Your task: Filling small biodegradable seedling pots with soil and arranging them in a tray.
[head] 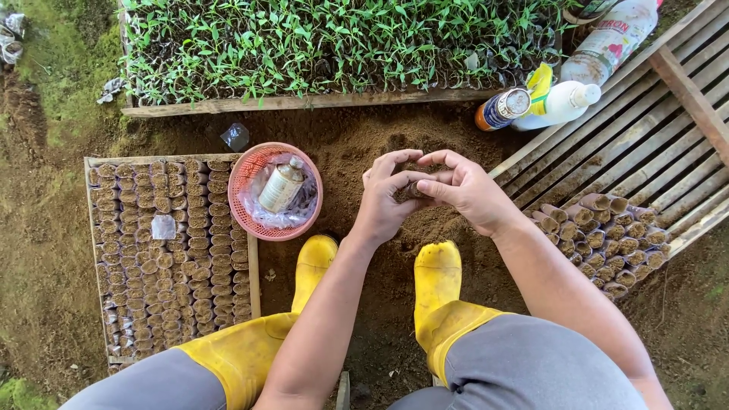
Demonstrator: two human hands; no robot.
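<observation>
Both my hands meet over the heap of loose brown soil (364, 144) between the two seedling trays. My left hand (386, 199) and right hand (465, 190) pinch a small soil-filled pot (414, 191) between fingertips and thumbs, so each grip is closed on it; most of the pot is hidden by the fingers. I judge it light, soft-walled and crumbly, so it wants a gentle hold around the sides, kept upright, or the soil spills out the open top. At 3 o'clock from the hands a cluster of filled pots (604, 243) lies against a slatted wooden frame (653, 144). At 9 o'clock sits a pink basket (241, 176) with a bottle in a plastic bag (281, 186), resting on the corner of a wooden tray of filled pots (171, 258). At 12 o'clock is a tray of green seedlings (334, 45). My yellow boots (437, 285) stand at 6 o'clock
</observation>
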